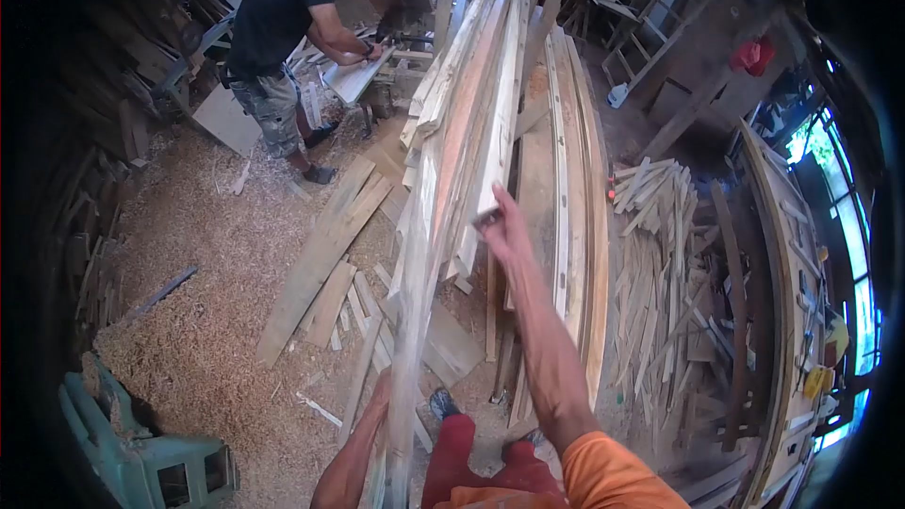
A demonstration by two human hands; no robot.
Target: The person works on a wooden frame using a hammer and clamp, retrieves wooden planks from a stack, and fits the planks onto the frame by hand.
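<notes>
My right hand (pixel 506 234) grips the near end of a pale wooden board (pixel 495 155), thumb on top and fingers at its end. That board lies on the stack of long boards (pixel 462 94) running away from me. My left hand (pixel 380 391) is low on the left side of another long board (pixel 408 349), slightly blurred, which slants from beside my leg up towards the stack. The left palm is against this board, and its fingers are hidden behind it.
Another person (pixel 283 28) bends over a light board (pixel 353 80) at the back left. Sawdust (pixel 198 320) and loose planks (pixel 325 254) cover the floor. A green machine (pixel 151 452) stands at lower left. Wood strips (pixel 650 302) are heaped on the right, beside a long bench (pixel 778 320).
</notes>
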